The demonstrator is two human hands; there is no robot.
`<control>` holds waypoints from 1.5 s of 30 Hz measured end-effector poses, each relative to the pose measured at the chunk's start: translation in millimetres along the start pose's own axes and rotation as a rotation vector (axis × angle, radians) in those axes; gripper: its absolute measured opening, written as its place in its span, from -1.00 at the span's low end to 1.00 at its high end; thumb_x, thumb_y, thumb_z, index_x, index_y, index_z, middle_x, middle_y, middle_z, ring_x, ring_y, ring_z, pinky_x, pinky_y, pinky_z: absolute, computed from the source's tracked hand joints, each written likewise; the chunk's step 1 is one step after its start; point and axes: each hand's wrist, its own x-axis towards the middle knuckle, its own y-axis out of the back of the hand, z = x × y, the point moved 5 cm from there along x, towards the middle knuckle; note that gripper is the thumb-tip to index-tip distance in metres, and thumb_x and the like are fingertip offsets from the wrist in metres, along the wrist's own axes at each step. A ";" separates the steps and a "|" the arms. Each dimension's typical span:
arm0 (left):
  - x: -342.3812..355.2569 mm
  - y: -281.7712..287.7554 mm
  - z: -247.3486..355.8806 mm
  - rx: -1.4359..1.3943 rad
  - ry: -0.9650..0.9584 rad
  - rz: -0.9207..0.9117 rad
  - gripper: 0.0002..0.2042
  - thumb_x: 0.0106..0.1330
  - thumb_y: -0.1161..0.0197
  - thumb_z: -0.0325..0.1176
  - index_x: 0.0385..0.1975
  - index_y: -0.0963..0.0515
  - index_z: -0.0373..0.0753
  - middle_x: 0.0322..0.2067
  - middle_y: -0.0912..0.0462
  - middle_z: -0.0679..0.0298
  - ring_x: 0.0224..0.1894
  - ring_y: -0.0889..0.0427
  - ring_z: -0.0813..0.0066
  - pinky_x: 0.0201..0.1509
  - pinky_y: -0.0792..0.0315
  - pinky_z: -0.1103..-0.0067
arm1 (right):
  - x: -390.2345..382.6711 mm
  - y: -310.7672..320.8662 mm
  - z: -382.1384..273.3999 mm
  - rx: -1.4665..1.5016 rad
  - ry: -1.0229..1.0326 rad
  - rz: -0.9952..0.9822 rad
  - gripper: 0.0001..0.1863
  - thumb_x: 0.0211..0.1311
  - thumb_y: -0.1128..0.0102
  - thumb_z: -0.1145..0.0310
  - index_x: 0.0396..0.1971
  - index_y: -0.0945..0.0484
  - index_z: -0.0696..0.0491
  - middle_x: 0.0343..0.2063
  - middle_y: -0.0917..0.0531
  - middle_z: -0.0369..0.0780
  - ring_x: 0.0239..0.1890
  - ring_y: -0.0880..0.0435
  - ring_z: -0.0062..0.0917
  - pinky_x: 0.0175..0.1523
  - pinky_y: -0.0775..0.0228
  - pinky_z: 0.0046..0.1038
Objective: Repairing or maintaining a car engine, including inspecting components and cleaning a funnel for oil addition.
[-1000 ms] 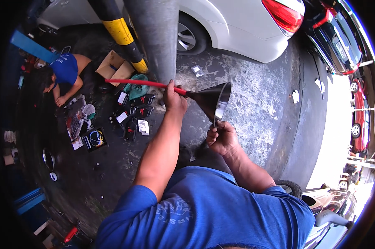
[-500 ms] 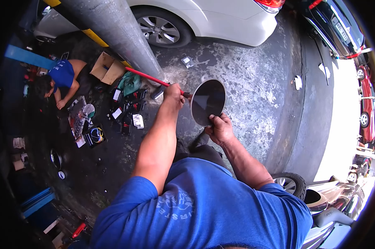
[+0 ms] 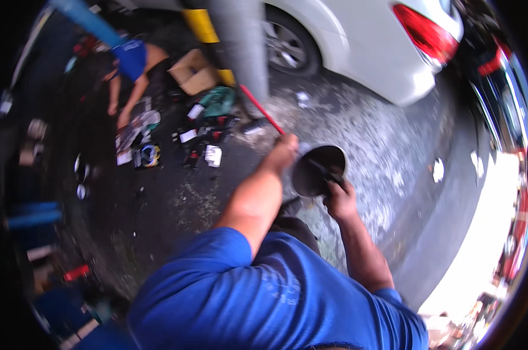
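My left hand (image 3: pixel 284 153) is closed around a slim red rod (image 3: pixel 261 109), which slants up and left toward the grey pillar. Just right of that fist is a round dark disc (image 3: pixel 317 169) with a thin lighter rim, tilted to face me. My right hand (image 3: pixel 341 201) grips the disc by its lower right edge, thumb on the near face. A darker streak crosses that face by the thumb; blur hides whether it is a reflection or a part. Whether the rod joins the disc is hidden behind my left hand.
A grey pillar (image 3: pixel 238 46) with yellow bands stands ahead, beside a white car (image 3: pixel 369 58). Another person in blue (image 3: pixel 131 60) leans over floor items at left. Nearby lie a cardboard box (image 3: pixel 194 72), green cloth (image 3: pixel 219 102) and several dark parts (image 3: pixel 208 134).
The whole view has turned, shifting the surroundings. Both hands keep their holds on rod and disc. The disc's face looks differently angled, with a dark streak now across it.
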 end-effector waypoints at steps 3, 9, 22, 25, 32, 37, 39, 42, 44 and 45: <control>-3.5 13.5 -82.8 -0.801 0.255 0.317 -0.60 0.18 -0.05 -0.29 -0.07 -0.52 -0.46 -0.20 -0.66 -0.07 -0.21 -0.67 0.14 -0.16 -0.53 0.34 | -24.2 -60.9 22.3 0.392 -0.240 0.035 -0.87 0.27 0.06 0.45 -0.25 -0.46 0.06 -0.57 -0.45 -0.32 -0.80 -0.25 -0.63 -0.72 -0.04 -0.58; -107.6 131.7 -248.1 -1.248 0.215 0.862 -0.78 0.24 -0.02 -0.25 -0.37 -0.54 -0.24 -0.49 -0.53 0.24 -0.52 -0.46 0.46 -0.54 -0.31 0.45 | -33.0 -61.5 44.9 0.496 -0.327 -0.244 -0.78 0.36 0.05 0.22 -0.52 -0.40 -0.08 -0.76 -0.28 -0.41 -0.84 -0.15 -0.65 -0.75 0.09 -0.60; -471.9 22.7 -533.3 -1.415 0.727 1.260 -0.58 0.17 -0.16 -0.10 -0.25 -0.62 -0.40 -0.34 -0.66 0.06 -0.29 -0.66 0.28 -0.26 -0.48 0.33 | -25.5 -201.9 173.2 -0.202 -0.552 -0.525 -0.83 0.23 -0.05 0.19 -0.51 -0.36 -0.12 -0.72 -0.32 -0.40 -0.77 -0.26 -0.65 -0.67 -0.12 -0.56; -540.5 -41.4 -637.3 -1.553 0.866 1.290 -0.54 0.19 -0.08 -0.03 -0.29 -0.62 -0.39 -0.40 -0.66 0.07 -0.37 -0.67 0.23 -0.29 -0.49 0.33 | -75.4 -288.0 219.0 -0.367 -0.548 -0.627 -0.84 0.21 -0.02 0.21 -0.52 -0.36 -0.10 -0.72 -0.29 -0.37 -0.74 -0.28 -0.61 -0.63 -0.15 -0.49; -729.2 -127.3 -767.7 -1.571 1.058 1.322 -0.55 0.24 -0.07 0.00 -0.42 -0.63 -0.34 -0.54 -0.63 0.12 -0.49 -0.64 0.29 -0.39 -0.49 0.36 | -222.3 -462.2 328.7 -0.536 -0.591 -0.781 -0.94 0.23 0.00 0.31 -0.32 -0.36 -0.10 -0.70 -0.33 -0.32 -0.72 -0.26 -0.58 -0.61 -0.10 -0.48; -855.0 -212.8 -842.3 -1.733 1.171 1.494 -0.60 0.20 -0.26 -0.06 -0.34 -0.65 -0.37 -0.49 -0.66 0.10 -0.44 -0.65 0.31 -0.31 -0.49 0.40 | -343.8 -575.7 400.2 -0.722 -0.571 -0.969 -0.88 0.22 -0.03 0.27 -0.37 -0.34 -0.04 -0.67 -0.32 -0.31 -0.69 -0.26 -0.59 -0.59 -0.10 -0.50; -896.5 -241.4 -870.4 -1.789 1.205 1.612 -0.60 0.18 -0.30 -0.08 -0.31 -0.65 -0.38 -0.47 -0.67 0.09 -0.42 -0.65 0.31 -0.28 -0.48 0.42 | -383.5 -621.8 431.2 -0.788 -0.575 -1.050 -0.87 0.22 -0.03 0.27 -0.37 -0.34 -0.02 -0.66 -0.33 -0.31 -0.68 -0.27 -0.59 -0.58 -0.11 -0.49; -954.3 -245.9 -890.8 -1.836 1.234 1.820 -0.65 0.15 -0.34 -0.16 -0.32 -0.64 -0.40 -0.51 -0.64 0.14 -0.47 -0.59 0.38 -0.35 -0.44 0.43 | -406.6 -671.8 470.4 -0.826 -0.545 -1.043 -0.86 0.19 -0.04 0.28 -0.33 -0.36 0.00 -0.63 -0.34 -0.32 -0.66 -0.27 -0.59 -0.55 -0.11 -0.45; -987.9 -267.8 -916.1 -1.746 1.228 2.082 -0.68 0.14 -0.33 -0.25 -0.26 -0.62 -0.42 -0.52 -0.62 0.20 -0.50 -0.56 0.45 -0.43 -0.42 0.46 | -433.0 -713.9 504.7 -0.895 -0.552 -1.069 -0.88 0.19 -0.03 0.28 -0.34 -0.38 -0.03 -0.62 -0.34 -0.32 -0.65 -0.27 -0.59 -0.55 -0.11 -0.46; -998.8 -289.4 -933.6 -1.611 1.329 2.337 -0.65 0.13 -0.32 -0.27 -0.17 -0.60 -0.40 -0.49 -0.62 0.19 -0.47 -0.58 0.43 -0.42 -0.45 0.50 | -446.9 -736.0 520.6 -0.931 -0.549 -1.057 -0.90 0.19 -0.02 0.28 -0.34 -0.39 -0.06 -0.62 -0.35 -0.32 -0.64 -0.27 -0.59 -0.55 -0.11 -0.48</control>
